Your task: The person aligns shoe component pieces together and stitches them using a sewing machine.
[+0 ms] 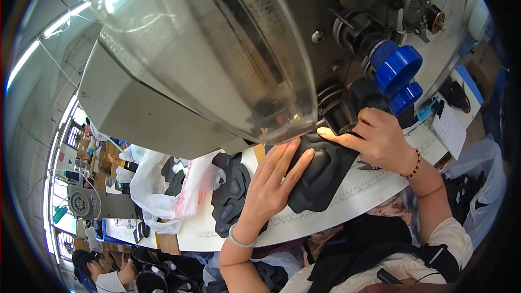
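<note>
While both flat hands, left hand (274, 176) and right hand (380, 138), press it, black padded piece (320, 176) looks moulded, possibly ribbed.

Head camera looks down, tilted, close over the sewing machine (217, 76)

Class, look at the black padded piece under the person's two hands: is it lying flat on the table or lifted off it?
Flat. The black padded piece rests on the white table, with the left hand and right hand pressing on it.
</note>
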Available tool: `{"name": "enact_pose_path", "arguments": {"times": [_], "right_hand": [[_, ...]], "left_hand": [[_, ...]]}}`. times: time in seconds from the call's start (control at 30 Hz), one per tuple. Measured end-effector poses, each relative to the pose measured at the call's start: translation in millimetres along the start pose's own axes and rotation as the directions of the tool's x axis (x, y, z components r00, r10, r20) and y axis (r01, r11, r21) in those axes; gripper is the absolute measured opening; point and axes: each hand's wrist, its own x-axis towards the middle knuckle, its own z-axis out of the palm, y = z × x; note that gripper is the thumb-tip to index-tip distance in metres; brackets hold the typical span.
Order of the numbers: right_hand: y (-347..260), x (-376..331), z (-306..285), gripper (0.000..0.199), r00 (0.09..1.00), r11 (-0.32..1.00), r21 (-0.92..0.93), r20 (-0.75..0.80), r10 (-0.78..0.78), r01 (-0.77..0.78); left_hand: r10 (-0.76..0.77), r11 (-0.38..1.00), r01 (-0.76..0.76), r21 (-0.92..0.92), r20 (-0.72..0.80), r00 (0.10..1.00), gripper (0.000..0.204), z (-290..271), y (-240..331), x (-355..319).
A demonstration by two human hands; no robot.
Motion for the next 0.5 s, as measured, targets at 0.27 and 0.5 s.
{"name": "enact_pose_path", "arguments": {"times": [0.27,0.5], "right_hand": [[-0.4,4.7,-1.2,0.032,1.0,0.996,0.08,0.01,0.029,-0.03],[-3.5,5.9,2.3,0.033,0.997,0.993,0.094,-0.039,0.07,-0.066]], "left_hand": [[-0.071,0.997,0.071,0.001,0.082,0.994,0.043,-10.1,3.9,9.2],[-0.053,0.998,0.051,0.037,0.053,0.997,0.042,-9.0,-1.1,4.7]]}}
